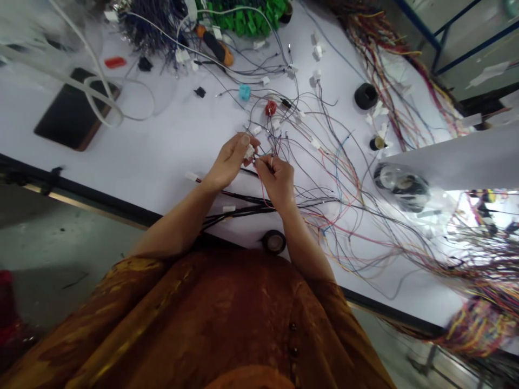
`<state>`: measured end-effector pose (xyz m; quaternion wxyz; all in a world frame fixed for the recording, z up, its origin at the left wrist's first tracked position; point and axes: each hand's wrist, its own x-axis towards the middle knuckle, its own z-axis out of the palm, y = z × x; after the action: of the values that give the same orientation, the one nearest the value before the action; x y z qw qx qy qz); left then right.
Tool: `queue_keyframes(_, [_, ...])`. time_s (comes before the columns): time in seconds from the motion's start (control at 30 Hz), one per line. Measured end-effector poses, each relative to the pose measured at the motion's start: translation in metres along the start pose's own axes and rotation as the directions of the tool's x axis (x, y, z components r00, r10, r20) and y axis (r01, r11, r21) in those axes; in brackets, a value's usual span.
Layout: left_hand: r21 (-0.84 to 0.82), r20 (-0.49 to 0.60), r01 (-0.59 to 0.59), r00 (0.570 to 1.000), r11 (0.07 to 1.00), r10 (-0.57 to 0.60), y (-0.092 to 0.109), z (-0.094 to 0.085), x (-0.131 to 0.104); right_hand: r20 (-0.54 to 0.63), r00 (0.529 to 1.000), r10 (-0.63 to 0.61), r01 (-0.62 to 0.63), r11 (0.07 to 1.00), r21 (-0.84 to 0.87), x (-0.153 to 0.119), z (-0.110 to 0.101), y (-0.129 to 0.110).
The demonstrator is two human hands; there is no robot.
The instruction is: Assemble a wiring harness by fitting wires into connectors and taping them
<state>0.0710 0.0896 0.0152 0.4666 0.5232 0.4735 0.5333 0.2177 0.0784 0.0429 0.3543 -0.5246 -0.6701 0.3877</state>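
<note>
Near the middle of the white table, my left hand (230, 161) pinches a small white connector (248, 153) between thumb and fingers. Right beside it, my right hand (279, 179) is closed on a thin wire, its fingertips close to the connector. A red wire (263, 186) hangs down between the two hands. Black sleeved cables (243, 210) run under and below my hands. Beyond the fingertips lie a red connector (271, 108) and a light blue connector (244, 92) among thin dark wires.
A black tape roll (274, 241) lies near the front edge. An orange-black screwdriver (214, 45), green connectors (251, 16) and a dark flat device (75, 111) are at the back and left. Wire bundles (389, 97), another black roll (365, 96) and a plastic-wrapped roll (401, 183) lie right.
</note>
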Motion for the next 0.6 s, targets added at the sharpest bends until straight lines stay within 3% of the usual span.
queue_keyframes(0.4, [-0.038,0.002,0.077,0.997,0.996,-0.077,-0.003,0.007,-0.004,-0.001,0.997,-0.071,0.070,0.982,-0.176,0.003,0.003,0.002])
queue_keyframes(0.5, [-0.047,0.013,0.082,0.997,0.996,-0.081,-0.004,0.008,-0.005,0.072,0.997,-0.004,0.027,0.951,-0.309,0.006,0.000,-0.003])
queue_keyframes(0.6, [-0.061,-0.010,0.032,0.999,0.998,-0.032,-0.004,0.006,-0.003,0.172,0.977,0.129,-0.018,0.847,-0.531,0.007,-0.004,-0.016])
